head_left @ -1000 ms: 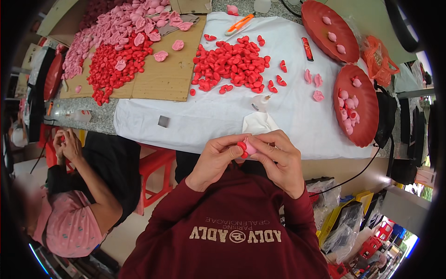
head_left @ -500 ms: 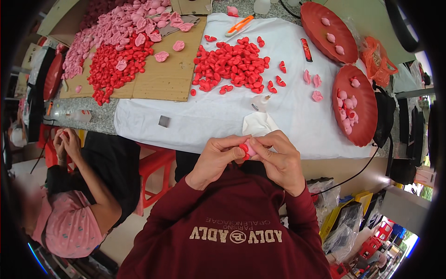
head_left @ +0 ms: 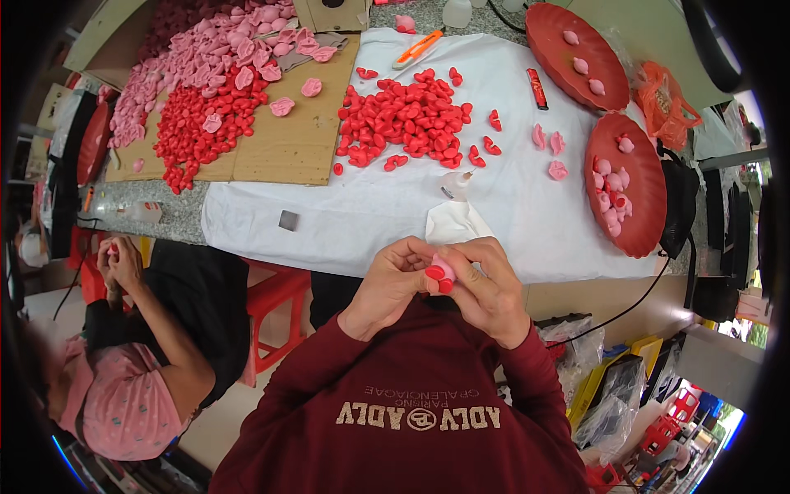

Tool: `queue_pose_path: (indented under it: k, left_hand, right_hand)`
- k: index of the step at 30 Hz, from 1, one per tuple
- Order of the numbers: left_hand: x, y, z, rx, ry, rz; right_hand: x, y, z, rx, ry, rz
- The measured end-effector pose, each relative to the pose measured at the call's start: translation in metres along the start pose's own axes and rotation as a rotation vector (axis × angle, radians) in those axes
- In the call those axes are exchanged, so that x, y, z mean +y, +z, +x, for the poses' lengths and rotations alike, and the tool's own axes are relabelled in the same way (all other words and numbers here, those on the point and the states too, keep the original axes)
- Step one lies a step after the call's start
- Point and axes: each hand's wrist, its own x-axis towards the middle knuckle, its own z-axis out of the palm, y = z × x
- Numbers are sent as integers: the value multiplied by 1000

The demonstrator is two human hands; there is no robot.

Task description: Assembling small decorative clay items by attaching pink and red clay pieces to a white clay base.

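Note:
Close to my chest, just off the table's near edge, both hands meet around a small pink-and-red rubbery figure part [head_left: 440, 269]. My right hand [head_left: 492, 288] pinches its pink rounded body between thumb and fingers. With thumb and fingertips, my left hand [head_left: 389, 284] grips the left side, by the red two-lobed piece that faces me. Some of the part is hidden behind my fingers. Beyond my hands lie a folded white cloth [head_left: 454, 222] and a small clear bottle with a thin nozzle [head_left: 455, 185].
A heap of red pieces [head_left: 403, 119] lies on white cloth; pink shells [head_left: 239, 37] pile on cardboard [head_left: 288, 148] at left. An orange cutter [head_left: 417, 50] lies behind. Two red scalloped trays [head_left: 658, 206] hold pink parts at right. A co-worker [head_left: 132, 387] sits at left.
The part has turned in my fingers, so more of its red lobes shows. My left fingers have shifted slightly. The whole table view has moved a little left.

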Motion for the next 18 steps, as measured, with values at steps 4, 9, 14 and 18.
queue_pose_path:
  k: [4,9,14,18]
  left_hand:
    - [-2,-1,6,-110,17,95]
    - [3,18,3,-45,219,250]
    - [4,6,-1,-141,259,299]
    - [1,4,3,-176,398,412]
  right_hand:
    - [9,-11,1,-65,-67,36]
    - [11,-17,1,-57,-46,9]
    - [19,-15,-8,31,-122,56]
    - [16,-13,-7,67,-66,140]
